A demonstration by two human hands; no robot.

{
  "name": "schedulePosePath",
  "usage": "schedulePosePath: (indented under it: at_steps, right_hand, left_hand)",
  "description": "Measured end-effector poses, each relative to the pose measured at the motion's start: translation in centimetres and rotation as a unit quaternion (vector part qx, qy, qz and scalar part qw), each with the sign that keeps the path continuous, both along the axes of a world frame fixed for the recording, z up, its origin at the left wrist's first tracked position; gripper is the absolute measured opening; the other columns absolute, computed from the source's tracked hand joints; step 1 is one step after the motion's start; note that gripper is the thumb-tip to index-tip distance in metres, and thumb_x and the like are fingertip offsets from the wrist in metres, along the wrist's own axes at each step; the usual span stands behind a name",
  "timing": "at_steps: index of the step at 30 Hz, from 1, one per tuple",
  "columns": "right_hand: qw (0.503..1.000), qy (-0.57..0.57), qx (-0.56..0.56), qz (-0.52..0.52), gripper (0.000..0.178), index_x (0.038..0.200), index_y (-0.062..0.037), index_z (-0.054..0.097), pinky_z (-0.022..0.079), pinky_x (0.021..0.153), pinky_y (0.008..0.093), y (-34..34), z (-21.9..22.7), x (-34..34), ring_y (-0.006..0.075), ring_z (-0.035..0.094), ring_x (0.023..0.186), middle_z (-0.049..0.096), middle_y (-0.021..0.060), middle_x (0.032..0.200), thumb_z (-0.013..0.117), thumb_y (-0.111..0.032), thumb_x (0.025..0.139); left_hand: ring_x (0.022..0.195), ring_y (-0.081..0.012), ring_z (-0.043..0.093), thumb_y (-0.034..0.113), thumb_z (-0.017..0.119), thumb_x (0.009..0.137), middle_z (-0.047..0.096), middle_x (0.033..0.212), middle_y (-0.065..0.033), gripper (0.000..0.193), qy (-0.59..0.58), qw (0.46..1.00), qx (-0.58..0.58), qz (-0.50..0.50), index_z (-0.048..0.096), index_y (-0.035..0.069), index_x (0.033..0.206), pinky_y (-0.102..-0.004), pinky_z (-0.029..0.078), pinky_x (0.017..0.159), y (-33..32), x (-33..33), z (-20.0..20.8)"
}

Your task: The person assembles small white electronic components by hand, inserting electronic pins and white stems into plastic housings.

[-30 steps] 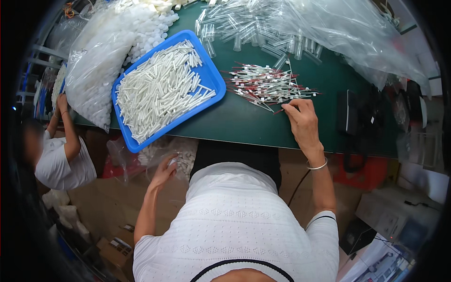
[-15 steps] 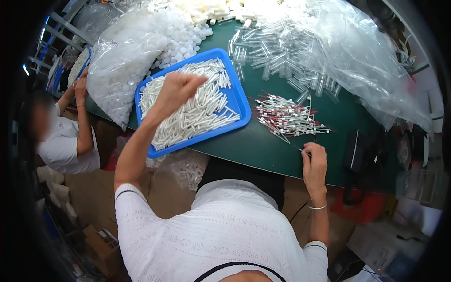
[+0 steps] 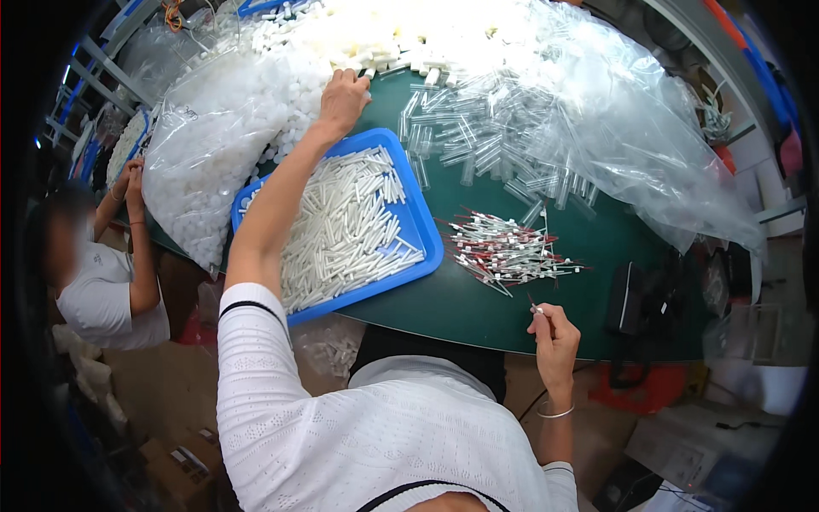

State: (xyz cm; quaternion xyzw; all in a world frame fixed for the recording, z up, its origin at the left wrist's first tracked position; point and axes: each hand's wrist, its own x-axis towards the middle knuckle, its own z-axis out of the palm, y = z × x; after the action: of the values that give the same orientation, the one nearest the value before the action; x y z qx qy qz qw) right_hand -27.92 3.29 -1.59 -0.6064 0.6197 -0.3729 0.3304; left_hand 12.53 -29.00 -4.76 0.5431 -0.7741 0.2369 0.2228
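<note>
Left hand [image 3: 344,101] reached out past the far side of the blue tray [image 3: 433,247], forearm crossing over the tray. Fingers curled down at the edge of the loose translucent caps [image 3: 299,119]; the short cream plugs [image 3: 433,75] lie just beyond and to its right. Whether the fingers grip anything: cannot tell.

Right hand [image 3: 556,341] near the table's front edge, well apart from the left. Thumb and fingertips pinched on one slim red-tipped piece [image 3: 536,308], its long axis pointing away from the body, leaning a little left. The heap of red-and-white wired sticks [image 3: 508,252] lies ahead and slightly left of this hand, which is the nearer of the two; sticks lie at mixed angles.

Containers: tray holds many short white tubes [image 3: 350,239], some blue floor bare at its right. Clear bag [image 3: 192,162], left of tray, bulging with translucent caps. Clear plastic sheeting [image 3: 657,171] at right partly covers transparent tubes [image 3: 486,141] on the green table [image 3: 409,324].
</note>
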Motion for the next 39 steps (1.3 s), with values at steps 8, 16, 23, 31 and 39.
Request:
schedulePosePath:
  at_steps: [8,16,23,31,39]
  right_hand:
    - [0.988,-0.114,-0.046,0.093,0.007,0.082,0.0018,0.059,0.033,0.045,0.0233,-1.8,1.3,5.8,0.0058,0.044,0.049,0.050,0.0023,0.059,0.062,-0.001,0.088]
    - [0.980,-0.122,-0.077,0.137,0.008,0.075,0.0019,0.059,0.035,0.042,0.0245,-2.0,1.5,8.2,0.0088,0.047,0.045,0.055,0.0053,0.058,0.062,0.000,0.082]
    - [0.984,-0.102,-0.078,0.124,0.009,0.073,0.0008,0.058,0.035,0.042,0.0248,-1.0,1.0,7.7,0.0091,0.047,0.044,0.056,0.0051,0.057,0.064,0.000,0.080]
    - [0.985,-0.074,-0.082,0.135,0.009,0.073,0.0002,0.059,0.036,0.041,0.0258,-1.0,1.1,8.1,0.0103,0.048,0.043,0.057,0.0062,0.059,0.065,-0.001,0.080]
    - [0.978,-0.034,-0.152,0.142,0.007,0.092,-0.0015,0.059,0.044,0.049,0.0335,-0.8,-0.4,9.2,0.0267,0.059,0.057,0.059,0.0112,0.073,0.060,-0.008,0.091]
  left_hand:
    - [0.060,-0.0023,0.048,0.012,0.069,0.087,0.062,0.081,0.0022,0.013,0.595,0.579,0.531,-0.169,0.068,0.003,0.095,-0.0178,0.038,0.054,21.4,-9.0,6.7]
    - [0.092,-0.0084,0.058,0.014,0.051,0.099,0.062,0.114,-0.0099,0.033,0.781,0.279,0.533,-0.165,0.055,-0.002,0.128,-0.0215,0.053,0.076,28.3,-11.8,3.3]
    - [0.093,-0.0097,0.060,0.011,0.054,0.097,0.063,0.116,-0.0119,0.034,0.766,0.337,0.519,-0.177,0.055,-0.001,0.128,-0.0210,0.051,0.074,29.5,-12.6,3.0]
    - [0.097,-0.0107,0.061,0.008,0.063,0.091,0.065,0.111,-0.0089,0.029,0.753,0.344,0.531,-0.183,0.060,0.000,0.118,-0.0227,0.051,0.076,29.9,-12.8,2.3]
    - [0.096,-0.0111,0.057,0.003,0.064,0.089,0.059,0.107,-0.0062,0.019,0.815,0.312,0.432,-0.228,0.061,0.000,0.107,-0.0268,0.046,0.087,31.3,-15.0,0.2]
